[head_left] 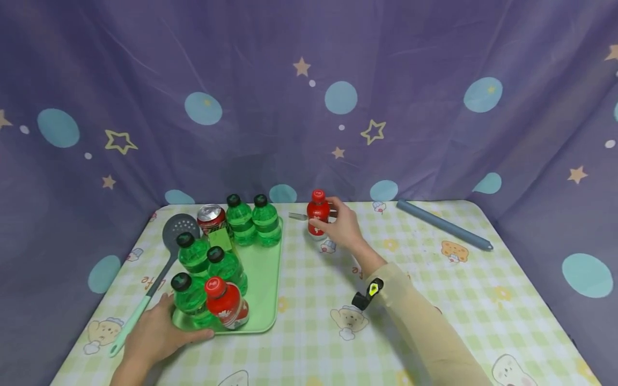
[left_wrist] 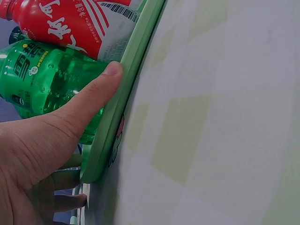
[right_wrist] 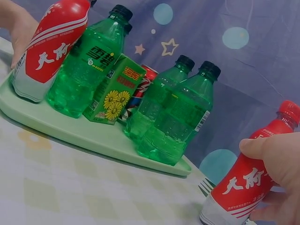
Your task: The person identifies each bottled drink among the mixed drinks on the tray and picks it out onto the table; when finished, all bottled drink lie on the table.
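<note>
The right hand [head_left: 341,224] grips a red bottle [head_left: 317,210] in its fingers, at 12 o'clock of the desk [head_left: 309,343]. The left hand [head_left: 156,331] has its fingers spread at the 7 o'clock corner of a green tray [head_left: 264,279], thumb on the rim. A fork [head_left: 298,216] points to 9 o'clock behind the bottle.

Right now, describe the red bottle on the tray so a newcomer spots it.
Find the green tray on the left side of the checked tablecloth. At its near edge, beside the left hand, stands the red-capped bottle. Its neighbours are green bottles with black caps, and the only other red bottle is in the right hand.
</note>
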Demonstrator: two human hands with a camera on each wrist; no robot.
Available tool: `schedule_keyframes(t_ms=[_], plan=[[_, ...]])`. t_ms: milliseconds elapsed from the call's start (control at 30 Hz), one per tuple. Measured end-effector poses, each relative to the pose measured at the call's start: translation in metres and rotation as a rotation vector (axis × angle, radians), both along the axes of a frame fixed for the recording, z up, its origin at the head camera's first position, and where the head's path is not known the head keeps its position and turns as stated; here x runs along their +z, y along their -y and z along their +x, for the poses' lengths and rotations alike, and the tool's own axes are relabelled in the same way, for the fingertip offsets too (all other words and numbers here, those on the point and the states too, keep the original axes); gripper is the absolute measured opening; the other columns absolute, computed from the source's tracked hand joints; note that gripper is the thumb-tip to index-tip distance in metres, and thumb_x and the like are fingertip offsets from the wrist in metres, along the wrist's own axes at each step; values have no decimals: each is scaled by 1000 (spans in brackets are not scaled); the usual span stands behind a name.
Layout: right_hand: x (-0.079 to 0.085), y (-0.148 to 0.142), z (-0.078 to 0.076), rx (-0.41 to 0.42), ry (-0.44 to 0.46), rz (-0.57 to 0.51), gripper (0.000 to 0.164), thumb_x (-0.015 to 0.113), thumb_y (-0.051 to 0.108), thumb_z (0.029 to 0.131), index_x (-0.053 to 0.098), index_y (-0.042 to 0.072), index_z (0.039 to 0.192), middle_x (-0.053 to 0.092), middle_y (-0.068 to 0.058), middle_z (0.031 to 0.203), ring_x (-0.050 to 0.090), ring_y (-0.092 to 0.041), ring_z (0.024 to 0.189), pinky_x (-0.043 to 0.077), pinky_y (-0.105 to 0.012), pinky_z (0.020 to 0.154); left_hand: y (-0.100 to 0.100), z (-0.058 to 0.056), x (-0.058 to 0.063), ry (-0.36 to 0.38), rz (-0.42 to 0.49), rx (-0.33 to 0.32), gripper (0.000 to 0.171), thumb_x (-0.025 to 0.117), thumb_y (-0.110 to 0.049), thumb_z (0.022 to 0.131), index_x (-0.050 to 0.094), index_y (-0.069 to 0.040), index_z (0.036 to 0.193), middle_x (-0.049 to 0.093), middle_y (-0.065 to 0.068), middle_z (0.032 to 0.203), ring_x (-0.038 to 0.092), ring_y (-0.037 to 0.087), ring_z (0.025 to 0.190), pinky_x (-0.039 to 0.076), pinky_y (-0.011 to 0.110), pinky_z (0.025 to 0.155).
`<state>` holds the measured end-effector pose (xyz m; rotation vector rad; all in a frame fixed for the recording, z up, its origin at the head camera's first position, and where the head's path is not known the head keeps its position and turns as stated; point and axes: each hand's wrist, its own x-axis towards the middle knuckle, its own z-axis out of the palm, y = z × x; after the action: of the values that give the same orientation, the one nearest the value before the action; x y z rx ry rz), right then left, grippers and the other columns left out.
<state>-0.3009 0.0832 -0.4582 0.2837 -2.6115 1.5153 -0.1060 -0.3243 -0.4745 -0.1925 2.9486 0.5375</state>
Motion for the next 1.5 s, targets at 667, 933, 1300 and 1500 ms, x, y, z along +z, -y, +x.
schedule_keyframes(t_ms=[667, 933, 1300, 1500], plan=[[14, 27, -12, 69, -18, 24, 70, 88, 32, 89, 56, 8, 146, 68, -14, 140, 72, -34, 120, 63, -47, 100, 17, 10, 7, -27, 2, 42, 140, 86, -85, 59, 43, 7, 154, 59, 43, 139, 62, 63, 121, 57, 68, 89], [46, 30, -20, 85, -109, -40, 77, 92, 38, 84, 57, 12, 148, 69, -12, 142, 68, -31, 131, 56, -48, 112, 21, 18, 7, 0, 4, 69, 139, 87, -85, 59, 44, 8, 153, 59, 42, 140, 62, 62, 121, 57, 68, 90], [113, 40, -7, 204, -333, -63, 71, 91, 33, 87, 59, 16, 148, 66, -4, 149, 62, -20, 140, 53, -38, 117, 1, 12, 1, -125, 17, 12, 135, 92, -82, 52, 53, 7, 146, 69, 36, 129, 69, 55, 112, 60, 64, 88], [102, 60, 7, 327, -234, -47, 71, 87, 35, 91, 55, 20, 152, 63, -4, 152, 60, -21, 142, 56, -39, 113, -8, 6, 1, -93, 1, 33, 138, 93, -82, 48, 54, 5, 147, 67, 35, 133, 68, 55, 116, 60, 64, 90]])
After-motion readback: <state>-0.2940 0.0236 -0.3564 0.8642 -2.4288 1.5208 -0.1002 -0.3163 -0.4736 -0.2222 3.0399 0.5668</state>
